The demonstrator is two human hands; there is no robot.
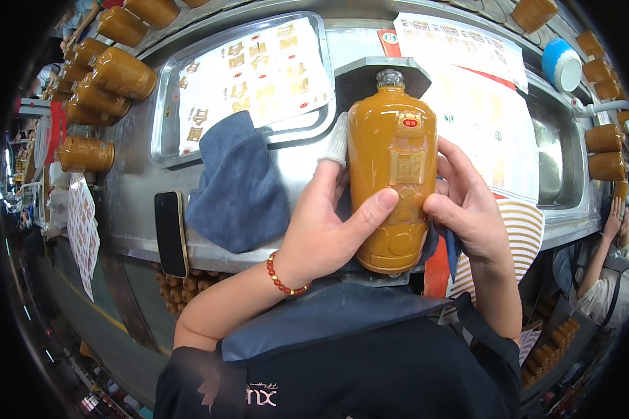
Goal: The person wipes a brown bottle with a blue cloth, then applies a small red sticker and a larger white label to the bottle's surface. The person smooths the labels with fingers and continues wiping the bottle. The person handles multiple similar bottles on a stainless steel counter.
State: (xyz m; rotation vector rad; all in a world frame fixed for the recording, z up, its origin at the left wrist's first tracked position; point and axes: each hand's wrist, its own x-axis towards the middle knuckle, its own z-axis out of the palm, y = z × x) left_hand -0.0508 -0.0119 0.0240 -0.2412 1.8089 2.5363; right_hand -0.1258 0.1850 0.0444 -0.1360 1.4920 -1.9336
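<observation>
An amber-brown bottle [376, 146] with a clear glass neck lies in front of me, its neck pointing away. My left hand [335, 216] grips its left side, thumb pressed on the front and a white cover on one fingertip. On the other side, my right hand [468, 202] holds it, with the thumb near the lower front and fingers at the edge. A small red oval label sits on the bottle's upper front, above a raised square panel. Behind the neck is a dark angular metal stand [356, 77]. Blue cloth shows partly beneath the bottle.
Left of my hands lie a folded blue cloth [237, 188], a phone [170, 234] and a metal tray [162, 133] with sticker sheets [251, 80]. More sheets [468, 105] lie right, beside a sink [548, 146]. Brown bottles [122, 73] line the left; another person's hands [615, 216] show far right.
</observation>
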